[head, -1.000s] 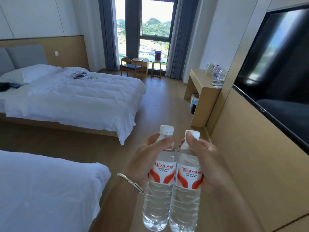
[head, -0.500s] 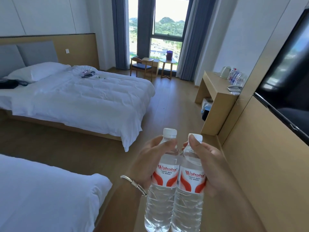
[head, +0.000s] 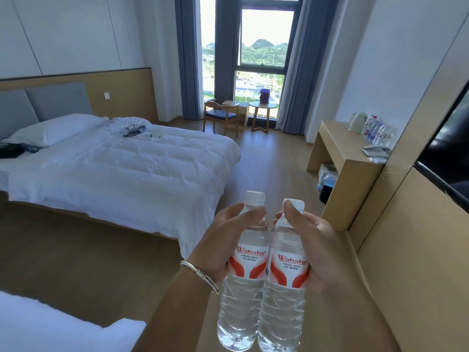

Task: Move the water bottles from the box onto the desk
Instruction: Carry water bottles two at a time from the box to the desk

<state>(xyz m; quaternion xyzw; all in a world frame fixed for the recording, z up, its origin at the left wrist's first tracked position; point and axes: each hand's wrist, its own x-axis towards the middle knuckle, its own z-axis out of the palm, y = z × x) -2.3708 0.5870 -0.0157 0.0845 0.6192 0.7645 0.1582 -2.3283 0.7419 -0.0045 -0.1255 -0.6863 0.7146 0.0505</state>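
I hold two clear water bottles with white caps and red-and-white labels side by side in front of me. My left hand (head: 223, 240) grips the left bottle (head: 243, 295) around its shoulder. My right hand (head: 312, 247) grips the right bottle (head: 284, 308), thumb up by the cap. The wooden desk (head: 337, 146) stands against the right wall farther ahead. Several water bottles (head: 377, 130) stand at its back beside a white kettle (head: 356, 121). No box is in view.
A white bed (head: 121, 168) fills the left; a second bed corner (head: 50, 323) is at the lower left. Wood floor runs between bed and desk. A phone (head: 375, 151) lies on the desk, a bin (head: 326, 186) under it. A TV (head: 449, 158) hangs right. Chair (head: 223, 116) and round table (head: 262, 113) stand by the window.
The view has advanced and swung left, so the desk looks nearer and more central. Both hands keep the same hold on the bottles.
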